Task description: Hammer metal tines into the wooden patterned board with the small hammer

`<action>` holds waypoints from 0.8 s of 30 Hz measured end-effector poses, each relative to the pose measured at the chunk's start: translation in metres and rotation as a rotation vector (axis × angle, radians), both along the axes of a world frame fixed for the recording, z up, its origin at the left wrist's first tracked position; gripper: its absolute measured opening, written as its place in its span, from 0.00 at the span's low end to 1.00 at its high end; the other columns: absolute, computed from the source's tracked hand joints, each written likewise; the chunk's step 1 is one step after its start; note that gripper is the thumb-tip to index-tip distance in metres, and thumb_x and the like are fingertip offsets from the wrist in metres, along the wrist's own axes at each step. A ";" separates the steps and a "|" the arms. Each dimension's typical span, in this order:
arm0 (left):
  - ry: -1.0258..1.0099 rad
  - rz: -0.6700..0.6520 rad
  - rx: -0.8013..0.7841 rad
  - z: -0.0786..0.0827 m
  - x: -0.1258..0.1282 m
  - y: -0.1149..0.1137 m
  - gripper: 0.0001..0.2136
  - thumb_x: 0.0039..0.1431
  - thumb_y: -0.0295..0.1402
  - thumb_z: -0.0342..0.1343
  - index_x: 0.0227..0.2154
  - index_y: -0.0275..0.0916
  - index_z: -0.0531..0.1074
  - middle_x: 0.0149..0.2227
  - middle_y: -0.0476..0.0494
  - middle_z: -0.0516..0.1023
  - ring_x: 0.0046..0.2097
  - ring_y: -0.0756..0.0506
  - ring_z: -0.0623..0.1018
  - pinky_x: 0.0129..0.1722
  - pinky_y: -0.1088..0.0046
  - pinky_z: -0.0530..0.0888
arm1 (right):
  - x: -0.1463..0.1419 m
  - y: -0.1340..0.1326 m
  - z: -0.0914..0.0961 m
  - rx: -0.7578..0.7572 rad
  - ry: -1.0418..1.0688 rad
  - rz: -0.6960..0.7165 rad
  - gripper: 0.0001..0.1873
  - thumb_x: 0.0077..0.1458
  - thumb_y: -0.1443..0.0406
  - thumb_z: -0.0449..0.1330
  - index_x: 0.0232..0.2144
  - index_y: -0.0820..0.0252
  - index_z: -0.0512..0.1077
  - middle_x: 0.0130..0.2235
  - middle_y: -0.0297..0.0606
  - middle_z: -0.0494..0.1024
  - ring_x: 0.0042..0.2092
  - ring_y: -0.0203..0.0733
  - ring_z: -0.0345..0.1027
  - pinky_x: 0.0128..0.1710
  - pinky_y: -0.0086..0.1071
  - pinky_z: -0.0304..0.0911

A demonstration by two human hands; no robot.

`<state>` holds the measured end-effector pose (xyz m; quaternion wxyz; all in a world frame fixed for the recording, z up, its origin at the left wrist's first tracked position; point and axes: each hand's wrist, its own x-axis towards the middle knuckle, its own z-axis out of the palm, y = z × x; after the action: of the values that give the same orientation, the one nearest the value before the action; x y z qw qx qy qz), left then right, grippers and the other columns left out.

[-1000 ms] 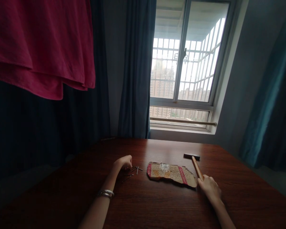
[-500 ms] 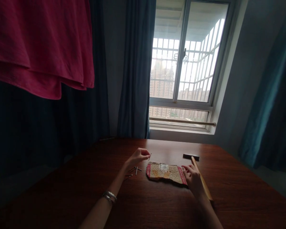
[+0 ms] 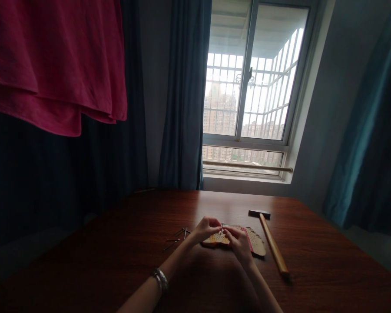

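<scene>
Evidently, the step in hand is setting a slim metal nail (image 3: 221, 228) at the far part of a patterned, cardboard-like piece (image 3: 258, 248) lying flat on the bench (image 3: 117, 256). The left hand (image 3: 205, 229) appears to pinch the nail between thumb and forefinger; the right hand (image 3: 240, 243) brings its bent fingers right beside it, though whether they grip it too I cannot tell. Both hands are over the piece, covering much of its middle, while its right end shows past the right hand. The next move probably calls for a steady pinch that keeps the nail upright on its spot. A wooden-handled hammer (image 3: 271, 237) lies unheld to the right, and loose nails (image 3: 185, 233) lie near the left forearm.
</scene>
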<state>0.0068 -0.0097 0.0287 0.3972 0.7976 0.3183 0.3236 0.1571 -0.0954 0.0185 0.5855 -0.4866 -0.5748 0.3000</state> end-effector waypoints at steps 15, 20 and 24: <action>0.017 -0.049 0.061 0.001 -0.004 0.007 0.16 0.48 0.42 0.56 0.30 0.32 0.75 0.24 0.46 0.74 0.27 0.50 0.70 0.27 0.77 0.65 | 0.009 0.022 0.002 -0.063 0.047 -0.071 0.24 0.41 0.47 0.59 0.27 0.63 0.76 0.24 0.39 0.77 0.27 0.42 0.70 0.19 0.28 0.64; -0.009 0.113 0.063 -0.001 -0.021 0.031 0.15 0.48 0.37 0.55 0.37 0.33 0.73 0.28 0.45 0.74 0.32 0.48 0.72 0.31 0.75 0.67 | 0.018 0.047 0.002 -0.006 0.023 -0.128 0.28 0.43 0.45 0.56 0.30 0.65 0.75 0.27 0.42 0.77 0.29 0.43 0.69 0.23 0.31 0.64; -0.030 0.169 -0.040 -0.023 -0.023 0.044 0.15 0.47 0.31 0.51 0.40 0.32 0.70 0.32 0.41 0.75 0.34 0.46 0.74 0.31 0.73 0.69 | 0.015 0.061 -0.007 0.030 -0.047 -0.125 0.25 0.43 0.47 0.56 0.28 0.64 0.75 0.28 0.42 0.78 0.30 0.45 0.70 0.29 0.34 0.65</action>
<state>-0.0159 0.0341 0.0061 0.3891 0.7549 0.3850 0.3613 0.1724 -0.0340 0.0119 0.5967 -0.5196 -0.5613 0.2426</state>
